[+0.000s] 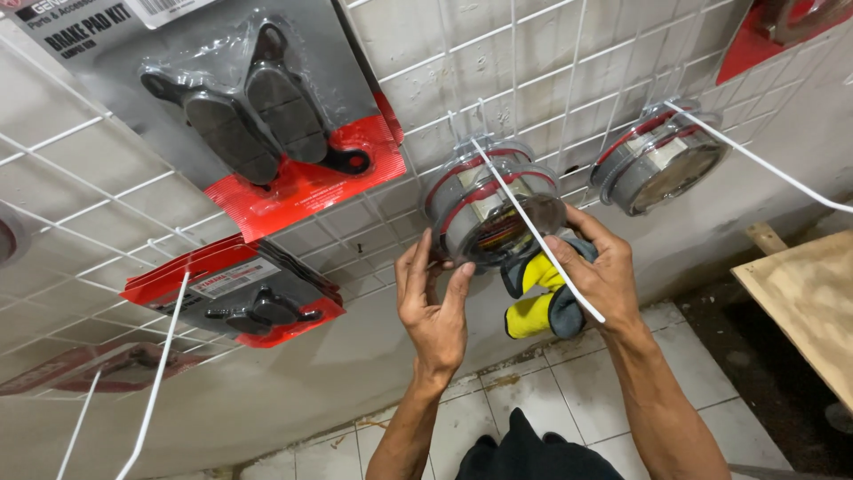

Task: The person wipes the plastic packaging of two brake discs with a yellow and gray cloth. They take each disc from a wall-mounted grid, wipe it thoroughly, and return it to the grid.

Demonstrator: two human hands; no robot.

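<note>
A stack of round clear plastic packs with red bands (493, 203) hangs on a white wire hook (538, 233) of the wall grid. My left hand (433, 304) touches the lower left rim of the front pack with its fingertips. My right hand (597, 271) reaches under the pack's right side and grips a yellow and grey rolled cloth or glove (536, 302) against the palm. The hook rod runs across the front of my right hand.
A white wire grid (533, 80) covers the tiled wall. Brake pad blister packs on red and grey cards (267, 116) (240, 293) hang at left. A second stack of round packs (659, 160) hangs at right. A wooden board (804, 302) juts in at right. Tiled floor lies below.
</note>
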